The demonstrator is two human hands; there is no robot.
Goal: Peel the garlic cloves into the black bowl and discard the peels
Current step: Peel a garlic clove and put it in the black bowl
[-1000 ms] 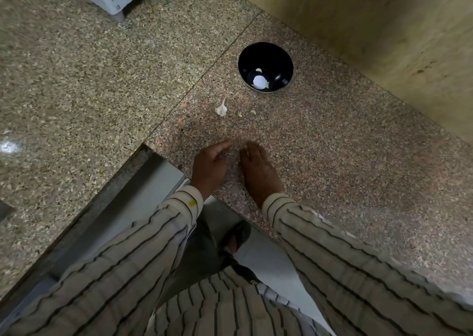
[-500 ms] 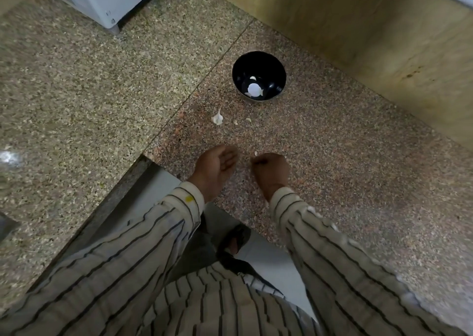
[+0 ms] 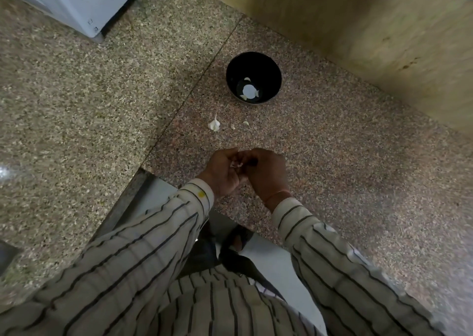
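Hands together, fingers curled.
Left hand (image 3: 222,172) and right hand (image 3: 266,173) touch at the fingertips, pinching a small white scrap (image 3: 236,165); striped sleeves cover both forearms.

bowl (image 3: 266,72): 1 | hands (image 3: 225,169): 2 | loose cloves (image 3: 245,123): 2 | garlic head (image 3: 214,124): 1

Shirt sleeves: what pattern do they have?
Cream shirt sleeves with thin dark stripes, shown best in the head view.
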